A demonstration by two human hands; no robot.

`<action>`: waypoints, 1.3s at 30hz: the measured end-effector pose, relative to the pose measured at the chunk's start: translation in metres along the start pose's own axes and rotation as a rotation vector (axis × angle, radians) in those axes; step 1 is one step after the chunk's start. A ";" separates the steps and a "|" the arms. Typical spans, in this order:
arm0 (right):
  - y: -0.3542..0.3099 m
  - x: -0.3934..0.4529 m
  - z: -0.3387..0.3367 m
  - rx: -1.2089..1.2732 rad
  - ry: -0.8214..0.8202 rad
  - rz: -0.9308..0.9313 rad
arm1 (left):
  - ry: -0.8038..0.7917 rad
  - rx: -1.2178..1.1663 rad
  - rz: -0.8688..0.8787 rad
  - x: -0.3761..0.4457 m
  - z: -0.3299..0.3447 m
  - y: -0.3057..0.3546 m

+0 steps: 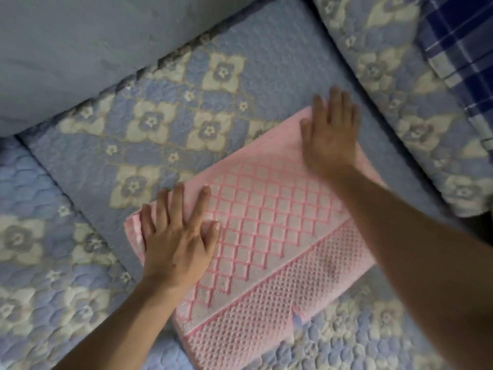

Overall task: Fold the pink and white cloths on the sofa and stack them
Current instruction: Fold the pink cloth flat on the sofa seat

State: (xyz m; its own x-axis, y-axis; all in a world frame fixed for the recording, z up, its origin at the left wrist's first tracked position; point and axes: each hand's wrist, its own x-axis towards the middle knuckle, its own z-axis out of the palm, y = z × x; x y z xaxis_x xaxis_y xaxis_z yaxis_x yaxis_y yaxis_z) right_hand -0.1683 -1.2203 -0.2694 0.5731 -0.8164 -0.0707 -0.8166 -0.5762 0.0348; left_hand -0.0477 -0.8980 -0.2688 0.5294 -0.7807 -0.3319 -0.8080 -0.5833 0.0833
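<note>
Your pink cloth (269, 222) lies folded into a long rectangle on the quilted sofa seat (149, 124). Your left hand (177, 236) presses flat on its near-left end and your right hand (329, 137) on the far end, fingers straight and spread, gripping nothing. Smooth outward from the middle so the layers lie flush before the next fold. The right hand is blurred, so its contact is probably light. No white cloth is in view.
</note>
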 end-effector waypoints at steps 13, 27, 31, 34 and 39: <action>0.143 -0.177 0.006 0.008 -0.203 -0.296 | 0.111 0.017 -0.066 -0.004 0.006 0.014; 0.189 -0.159 -0.040 1.157 -0.307 0.556 | 0.094 -0.035 0.156 -0.041 -0.009 0.069; 0.197 -0.152 -0.037 1.163 -0.428 0.612 | 0.029 -0.103 0.260 -0.009 -0.025 0.120; 0.200 -0.146 -0.032 1.074 -0.479 0.513 | 0.096 -0.069 0.537 0.053 -0.047 0.184; 0.217 -0.158 -0.005 1.064 -0.433 0.453 | -0.111 0.078 0.368 0.167 -0.043 0.235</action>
State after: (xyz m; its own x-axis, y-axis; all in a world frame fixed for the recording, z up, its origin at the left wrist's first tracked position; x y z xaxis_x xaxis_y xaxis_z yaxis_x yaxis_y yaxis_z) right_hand -0.4362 -1.2164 -0.2457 0.3187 -0.7380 -0.5948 -0.7016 0.2383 -0.6716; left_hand -0.1379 -1.1747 -0.2643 0.1728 -0.9030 -0.3934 -0.9580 -0.2469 0.1458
